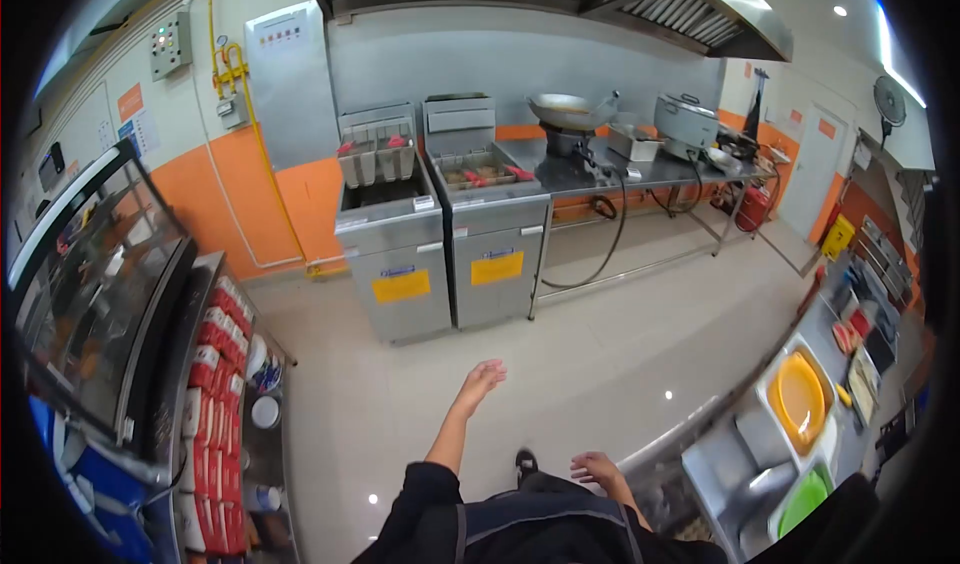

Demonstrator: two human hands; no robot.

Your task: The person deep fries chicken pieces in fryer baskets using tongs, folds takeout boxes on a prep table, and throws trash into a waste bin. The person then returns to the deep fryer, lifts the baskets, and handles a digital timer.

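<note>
Held out in front of me over the tiled floor point(560, 364), my left hand point(480, 382) has its fingers loosely stretched and nothing in them. My right hand point(597, 468) hangs lower, near my body, with its fingers apart and empty. Neither hand touches anything. Ahead of my left hand stand two metal deep fryers, a left fryer point(397, 246) and a right fryer point(495, 234). Wire baskets with red handles hang raised over the left one. In the right one, baskets point(480, 172) sit low with food that I cannot make out clearly.
A steel table point(650, 177) by the fryers carries a wok point(570, 111) on a burner and a large lidded cooker point(686, 119). At right, a sink counter point(715, 464) holds an orange basin point(798, 389). Left stands a shelf with red-and-white packages point(213, 414) beside a glass display case point(95, 284).
</note>
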